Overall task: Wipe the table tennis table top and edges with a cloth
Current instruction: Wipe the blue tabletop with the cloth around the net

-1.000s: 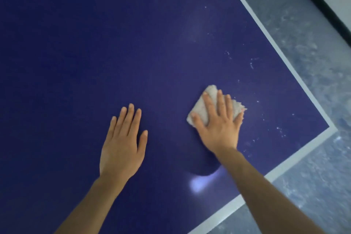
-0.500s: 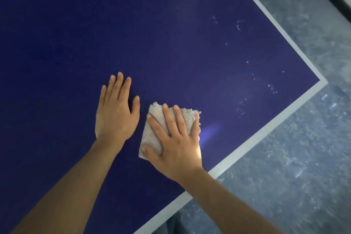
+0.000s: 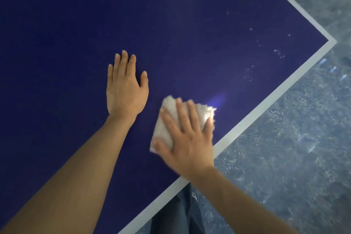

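Two hands on blue table top [image 3: 57, 24], left hand [image 3: 126, 89] flat and empty, right hand [image 3: 187, 142] straight-fingered, pressing white cloth [image 3: 167, 112] near white edge line [image 3: 266, 108]

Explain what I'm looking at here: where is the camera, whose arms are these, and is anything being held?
The single picture comes from a camera worn on a person's head, looking down at their own bare arms. Below lies a dark blue table tennis table top with a white border line, shown near one corner. The left hand rests flat on the blue surface, holding nothing. The right hand presses a small off-white fluffy cloth flat with straight fingers; it looks blurred. Pale specks dot the surface toward the corner. Grey mottled floor shows beyond.
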